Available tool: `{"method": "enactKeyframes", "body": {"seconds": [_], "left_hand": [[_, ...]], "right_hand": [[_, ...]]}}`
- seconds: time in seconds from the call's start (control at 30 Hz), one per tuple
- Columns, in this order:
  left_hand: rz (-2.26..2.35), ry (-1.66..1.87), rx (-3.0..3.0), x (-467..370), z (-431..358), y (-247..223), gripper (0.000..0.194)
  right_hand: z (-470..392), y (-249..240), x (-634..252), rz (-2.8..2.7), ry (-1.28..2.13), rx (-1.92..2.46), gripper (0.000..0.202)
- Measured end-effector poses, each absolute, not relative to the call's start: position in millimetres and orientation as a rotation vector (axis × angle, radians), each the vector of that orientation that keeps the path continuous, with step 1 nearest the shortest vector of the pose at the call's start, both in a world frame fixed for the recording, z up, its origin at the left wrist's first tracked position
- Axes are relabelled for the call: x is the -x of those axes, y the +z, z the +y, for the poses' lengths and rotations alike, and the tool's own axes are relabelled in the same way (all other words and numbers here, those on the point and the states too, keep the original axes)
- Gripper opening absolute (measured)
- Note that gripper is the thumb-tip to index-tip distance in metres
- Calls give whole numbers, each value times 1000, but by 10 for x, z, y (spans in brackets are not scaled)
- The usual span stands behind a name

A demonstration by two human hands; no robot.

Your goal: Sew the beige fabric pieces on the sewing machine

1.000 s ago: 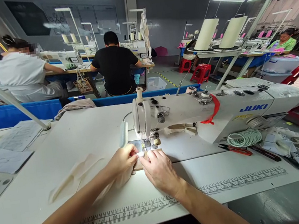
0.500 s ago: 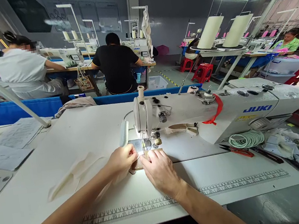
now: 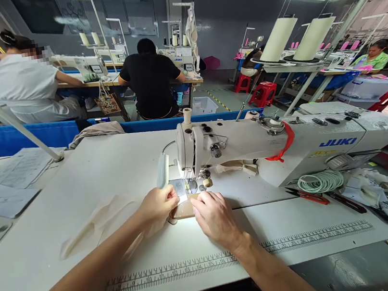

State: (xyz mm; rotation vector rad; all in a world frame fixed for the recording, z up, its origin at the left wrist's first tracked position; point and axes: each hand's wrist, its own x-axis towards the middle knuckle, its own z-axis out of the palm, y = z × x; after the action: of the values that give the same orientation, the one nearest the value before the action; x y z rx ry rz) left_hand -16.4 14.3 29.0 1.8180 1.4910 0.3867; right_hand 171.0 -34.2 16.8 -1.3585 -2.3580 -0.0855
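Cloth (image 3: 183, 198), pale and small, sits pinched between the fingertips of your left grip (image 3: 157, 205), just toward 6 o'clock of the presser foot area. Your right grip (image 3: 215, 215) has shifted toward 3 o'clock, away from the left fingertips, baring more of the brown plate (image 3: 184, 210); its fingers are bent over the plate's edge, and you cannot tell whether they grasp anything. That seems to leave your left side alone steadying the piece. Sheer fabric (image 3: 99, 223) spreads on the bench (image 3: 116, 162) toward 9 o'clock.

Counting outward: one near sewing machine (image 3: 240, 138) at 1 o'clock, one mint cord coil (image 3: 321, 181) and one red-handled snips (image 3: 313, 196) at 3, two big thread cones (image 3: 278, 39) at 1 to 2, two red stools (image 3: 262, 94) visible beyond the machine, and three clearly visible co-workers (image 3: 151, 81), plus one partly hidden.
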Motion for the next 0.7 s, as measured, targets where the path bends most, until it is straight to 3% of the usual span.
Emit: {"method": "enactKeyframes", "body": {"seconds": [0.53, 0.7], "left_hand": [[1466, 311, -1858, 196, 190, 318, 12], [1555, 345, -2383, 162, 96, 378, 15]], "right_hand": [[-291, 118, -1717, -2488, -115, 1316, 33], [-294, 131, -1688, -2568, -262, 1272, 33]]}}
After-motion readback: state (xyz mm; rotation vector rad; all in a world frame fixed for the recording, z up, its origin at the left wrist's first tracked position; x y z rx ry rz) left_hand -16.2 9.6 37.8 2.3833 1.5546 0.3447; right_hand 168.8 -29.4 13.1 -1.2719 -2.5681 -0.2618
